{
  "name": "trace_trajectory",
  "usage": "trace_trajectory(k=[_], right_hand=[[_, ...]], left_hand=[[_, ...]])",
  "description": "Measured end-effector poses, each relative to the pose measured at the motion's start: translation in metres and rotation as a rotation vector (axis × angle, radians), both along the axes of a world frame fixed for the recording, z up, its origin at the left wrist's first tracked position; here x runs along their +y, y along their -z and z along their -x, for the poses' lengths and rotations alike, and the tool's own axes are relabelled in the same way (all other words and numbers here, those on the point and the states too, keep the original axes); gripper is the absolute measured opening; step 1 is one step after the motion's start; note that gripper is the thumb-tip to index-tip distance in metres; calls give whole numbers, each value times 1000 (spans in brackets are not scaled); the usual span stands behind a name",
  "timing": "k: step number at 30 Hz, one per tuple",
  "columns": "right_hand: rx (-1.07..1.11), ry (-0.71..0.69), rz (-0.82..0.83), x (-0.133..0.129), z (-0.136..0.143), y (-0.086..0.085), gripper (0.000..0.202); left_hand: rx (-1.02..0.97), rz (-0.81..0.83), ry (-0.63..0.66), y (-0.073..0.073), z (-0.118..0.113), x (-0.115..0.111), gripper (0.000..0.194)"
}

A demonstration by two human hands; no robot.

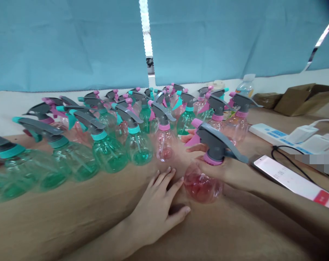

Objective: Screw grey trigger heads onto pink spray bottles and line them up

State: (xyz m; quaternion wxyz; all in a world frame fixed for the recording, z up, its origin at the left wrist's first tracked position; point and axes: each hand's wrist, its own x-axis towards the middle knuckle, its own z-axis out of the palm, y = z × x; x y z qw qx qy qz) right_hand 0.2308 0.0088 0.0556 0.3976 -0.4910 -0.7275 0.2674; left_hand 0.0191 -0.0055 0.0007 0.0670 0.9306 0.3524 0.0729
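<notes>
My left hand (161, 203) lies on the wooden table with its fingers spread, and nothing is in it. Its fingertips are close to a pink spray bottle (204, 183) with a grey and pink trigger head. Behind that bottle's neck, my right hand (196, 145) stretches leftward, fingers apart; the bottle hides part of it. Just left of the right hand stands a smaller-looking pink bottle (165, 143). Green spray bottles with turquoise collars, such as one (110, 154) left of centre, form a row to the left.
More pink and green spray bottles crowd the back. At the right lie a lit phone (295, 177), a white power strip (275, 134) with plugs and cables, and an open brown box (303, 98). A clear bottle (245, 87) stands behind. A blue cloth (72, 43) covers the background.
</notes>
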Motion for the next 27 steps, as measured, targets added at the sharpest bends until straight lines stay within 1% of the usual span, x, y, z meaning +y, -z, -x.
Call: trace_trajectory(k=[2,4,7,9,10,12,15,18,21,23,27], right_hand=[[48,-30,14,-3,4,-5,11],[101,-54,-13,-3,6,-6,14],[168,-41,-68,-1,5,-3,23],[182,-31,-56,1,4,1,31],[170,-40,-47,2,3,2,30],[139,-50,-42,3,3,4,22],[117,-1,-34,0,4,5,13],[103,36,-10,-2,5,4,17],[89,-6,8,-3,4,3,21],[88,-13,-8,-3,5,1,20],[39,56,-71,-4,5,-5,20]], left_hand=[[7,-3,-2,1,-1,0,56],[14,-5,-7,1,-1,1,56],[21,-7,-15,1,-1,0,56],[29,-2,-13,1,-1,0,56],[32,1,-11,0,-1,0,56],[35,1,-11,0,-1,-1,56],[29,-2,-11,0,0,-1,56],[23,0,-5,0,0,-1,56],[14,-4,-3,0,0,-1,56],[11,-9,0,0,0,-1,56],[8,-22,-1,2,1,0,56]])
